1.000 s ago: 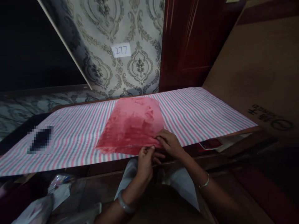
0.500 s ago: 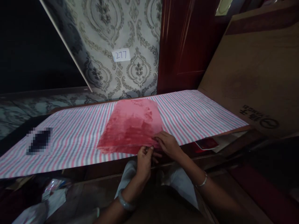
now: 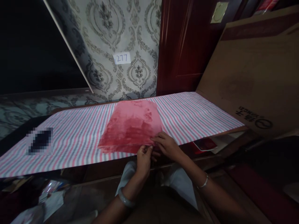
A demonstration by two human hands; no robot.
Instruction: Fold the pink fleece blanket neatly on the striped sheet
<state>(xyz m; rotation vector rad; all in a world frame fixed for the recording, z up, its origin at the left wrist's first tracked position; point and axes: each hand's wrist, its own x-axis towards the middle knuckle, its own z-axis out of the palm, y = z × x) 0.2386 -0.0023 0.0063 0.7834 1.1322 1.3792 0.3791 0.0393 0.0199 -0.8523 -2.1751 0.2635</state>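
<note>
A red, velvety cushion [image 3: 130, 124] lies on the striped cloth [image 3: 79, 133], its near edge along the front of the table. At that edge's right end, my left hand [image 3: 143, 158] pinches the border between thumb and forefinger. Close beside it, my right hand [image 3: 165, 144] is closed on the same corner, fingertips on the fabric. The fingers hide the exact spot they grip, and I cannot make out any small part between them.
A large cardboard box [image 3: 252, 74] stands at the right end of the table. On the left, a dark screen [image 3: 39, 49] rises behind the cloth, and a blurred dark object [image 3: 39, 141] lies on it. Below the table's right edge sits a red packet [image 3: 205, 144].
The view has shifted slightly. My right hand's fingertips have edged a little left along the cushion's border; my left hand keeps its pinch at nearly the same place.
</note>
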